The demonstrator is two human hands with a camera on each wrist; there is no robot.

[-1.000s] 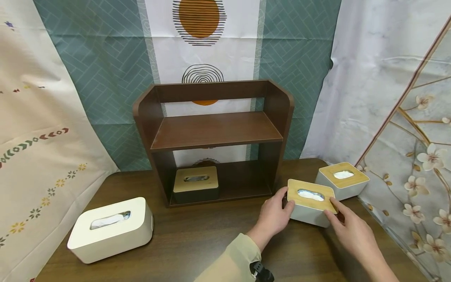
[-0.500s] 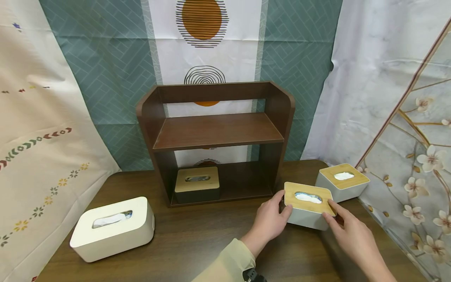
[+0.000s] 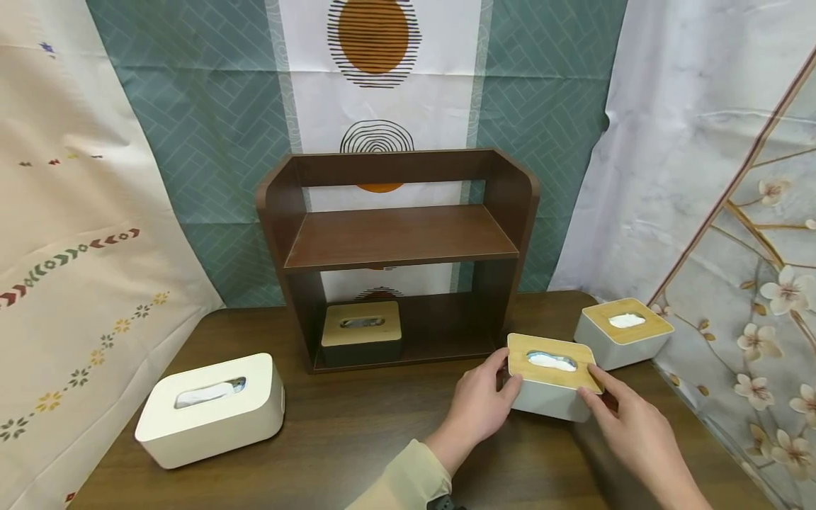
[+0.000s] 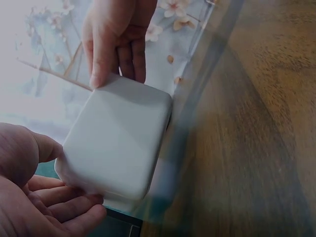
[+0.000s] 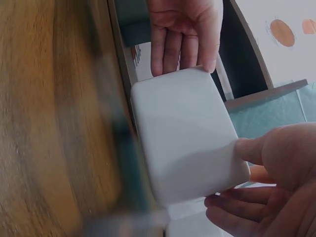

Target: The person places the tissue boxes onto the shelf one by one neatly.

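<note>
While the left hand (image 3: 481,400) pinches one end of the box (image 3: 552,398) and the right hand (image 3: 631,425) the other, thumbs and fingers parted to its corners, the box has shifted slightly left, leaving it farther from the back box (image 3: 627,348). It is before the right end of the shelf (image 3: 401,234); whether it touches the table (image 3: 357,439) cannot be told. The shelf's lower front edge borders room right of the dark box (image 3: 361,352); leftward, table stretches toward the white box (image 3: 217,439).
</note>
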